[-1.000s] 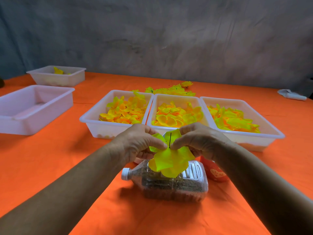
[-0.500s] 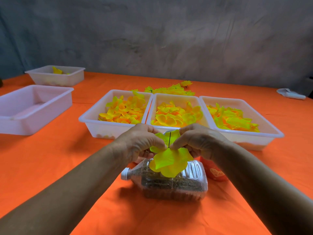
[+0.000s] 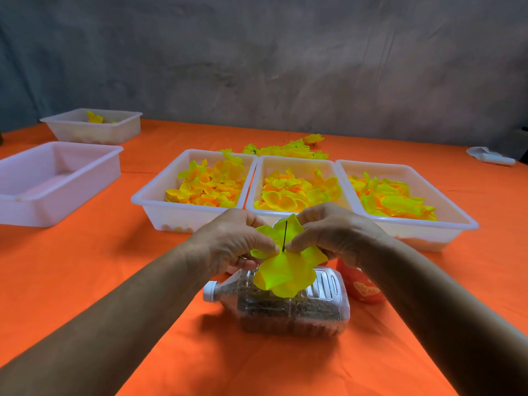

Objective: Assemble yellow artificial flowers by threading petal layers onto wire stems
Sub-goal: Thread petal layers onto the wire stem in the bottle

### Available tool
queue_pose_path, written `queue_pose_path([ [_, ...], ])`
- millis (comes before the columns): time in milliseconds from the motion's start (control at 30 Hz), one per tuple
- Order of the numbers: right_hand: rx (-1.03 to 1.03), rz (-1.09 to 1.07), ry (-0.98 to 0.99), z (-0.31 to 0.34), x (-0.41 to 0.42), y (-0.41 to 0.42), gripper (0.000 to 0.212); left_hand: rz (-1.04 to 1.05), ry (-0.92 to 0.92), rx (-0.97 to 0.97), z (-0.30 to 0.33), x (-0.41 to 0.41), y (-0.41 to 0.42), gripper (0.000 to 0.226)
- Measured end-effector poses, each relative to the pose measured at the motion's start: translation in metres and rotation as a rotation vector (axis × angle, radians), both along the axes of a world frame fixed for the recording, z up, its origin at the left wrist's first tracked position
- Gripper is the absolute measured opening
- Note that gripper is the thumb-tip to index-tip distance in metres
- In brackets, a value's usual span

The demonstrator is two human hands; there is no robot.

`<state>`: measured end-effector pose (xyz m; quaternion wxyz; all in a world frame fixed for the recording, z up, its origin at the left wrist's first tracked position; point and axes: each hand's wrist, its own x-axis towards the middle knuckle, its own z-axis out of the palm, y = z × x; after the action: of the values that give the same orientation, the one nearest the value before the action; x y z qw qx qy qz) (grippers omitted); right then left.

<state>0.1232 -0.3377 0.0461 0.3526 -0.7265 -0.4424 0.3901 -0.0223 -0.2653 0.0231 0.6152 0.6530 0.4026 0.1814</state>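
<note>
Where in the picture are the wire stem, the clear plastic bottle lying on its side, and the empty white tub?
wire stem [image 3: 285, 236], head view, middle of the dark wire above the petals.
clear plastic bottle [image 3: 297, 308], head view, its filled body.
empty white tub [image 3: 61, 194], head view, its near side wall.

Pretty plain setup: a mottled grey wall [image 3: 285, 58] runs across the back. In front of it sits a big table covered in a bright orange cloth [image 3: 85, 267], lit softly and evenly.

Three petal trays [image 3: 405, 224] form a wall directly beyond the hands. A plastic bottle [image 3: 285, 307] and a red cup [image 3: 363, 287] block the space beneath them. Bare orange tablecloth [image 3: 100, 267] lies open to the left.
</note>
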Motion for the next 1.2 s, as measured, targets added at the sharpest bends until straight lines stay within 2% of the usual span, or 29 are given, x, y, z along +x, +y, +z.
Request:
queue_pose_path([
  [267, -0.005, -0.011, -0.025, -0.008, 0.001, 0.001, 0.050, -0.006, 0.036, 0.039, -0.003, 0.001, 0.003, 0.029],
  [467, 0.009, -0.024, 0.003, -0.015, 0.003, 0.000, 0.045, 0.002, 0.063, 0.104, -0.005, 0.000, 0.006, 0.031],
  [533, 0.040, -0.065, 0.052, -0.018, 0.002, -0.004, 0.050, 0.002, 0.057, 0.214, -0.008, -0.002, 0.006, 0.035],
  [633, 0.102, -0.135, 0.121, -0.026, 0.001, -0.012, 0.054, -0.036, 0.011, 0.483, -0.010, -0.005, 0.003, 0.042],
  [733, 0.132, -0.154, 0.182, -0.031, 0.000, -0.017, 0.058, -0.132, -0.063, 0.671, -0.009, -0.008, 0.001, 0.033],
  [800, 0.127, -0.152, 0.200, -0.034, 0.000, -0.018, 0.064, -0.185, -0.108, 0.676, -0.011, -0.008, 0.000, 0.022],
  [900, 0.122, -0.155, 0.247, -0.036, 0.004, -0.019, 0.062, -0.186, -0.126, 0.679, -0.016, -0.006, 0.000, 0.010],
  [1067, 0.099, -0.118, 0.312, -0.035, 0.014, -0.022, 0.047, -0.146, -0.218, 0.583, -0.025, -0.004, 0.005, 0.010],
  [1200, 0.086, -0.110, 0.200, -0.040, 0.014, -0.023, 0.041, -0.165, -0.265, 0.549, -0.030, -0.004, 0.007, 0.016],
])
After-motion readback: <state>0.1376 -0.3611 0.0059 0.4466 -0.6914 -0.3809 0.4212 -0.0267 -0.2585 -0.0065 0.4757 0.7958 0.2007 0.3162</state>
